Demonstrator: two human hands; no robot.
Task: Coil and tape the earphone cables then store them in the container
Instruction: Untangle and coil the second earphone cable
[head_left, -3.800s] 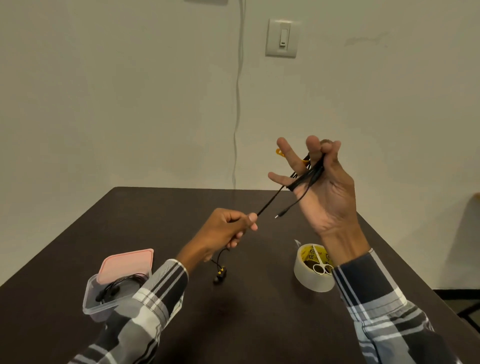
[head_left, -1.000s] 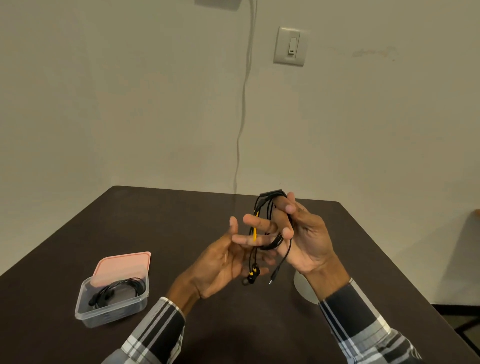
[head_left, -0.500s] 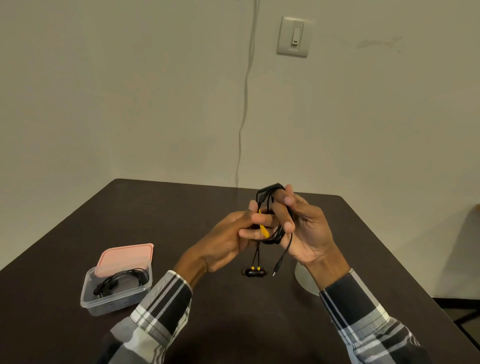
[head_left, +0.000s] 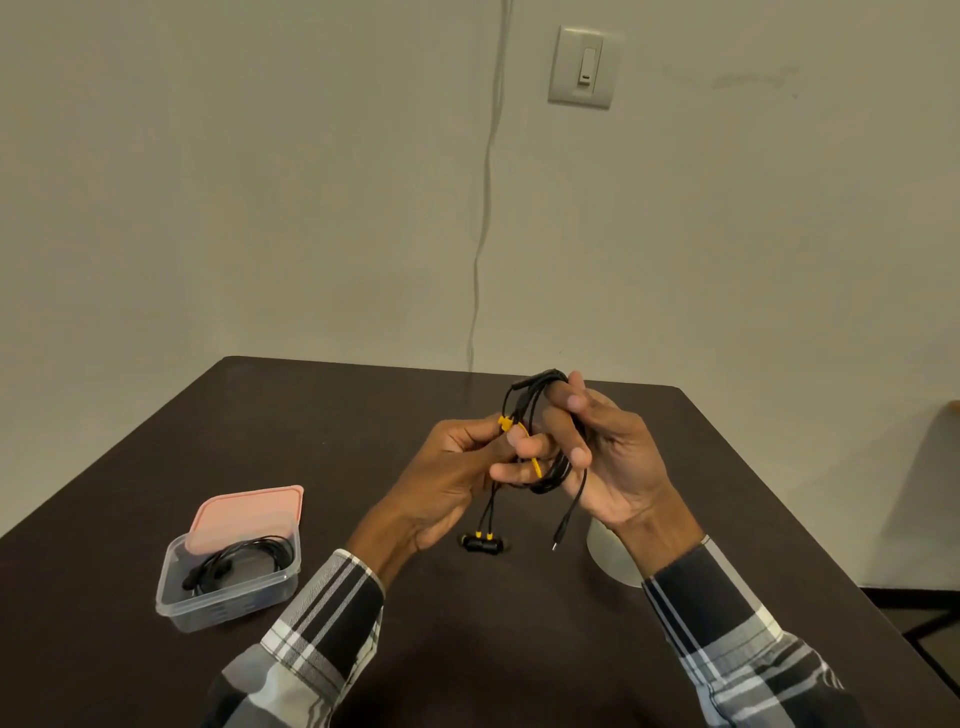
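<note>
A black earphone cable with yellow parts (head_left: 537, 415) is coiled around the fingers of my right hand (head_left: 608, 457), held above the dark table (head_left: 291, 415). My left hand (head_left: 452, 467) pinches the coil at its yellow piece. The two earbuds (head_left: 482, 542) and the jack plug (head_left: 561, 532) hang loose below the coil. A clear plastic container (head_left: 228, 571) stands at the left with another black earphone coil (head_left: 239, 558) inside. Its pink lid (head_left: 247, 512) leans on the back rim.
A roll of tape (head_left: 613, 556) stands on the table, mostly hidden behind my right wrist. A thin white wire (head_left: 485, 208) runs down the wall behind the table, beside a light switch (head_left: 583, 66).
The cable went from stretched between both hands to fully coiled on my right fingers. My left hand, open a second ago, now pinches the coil. Both hands have lowered slightly.
</note>
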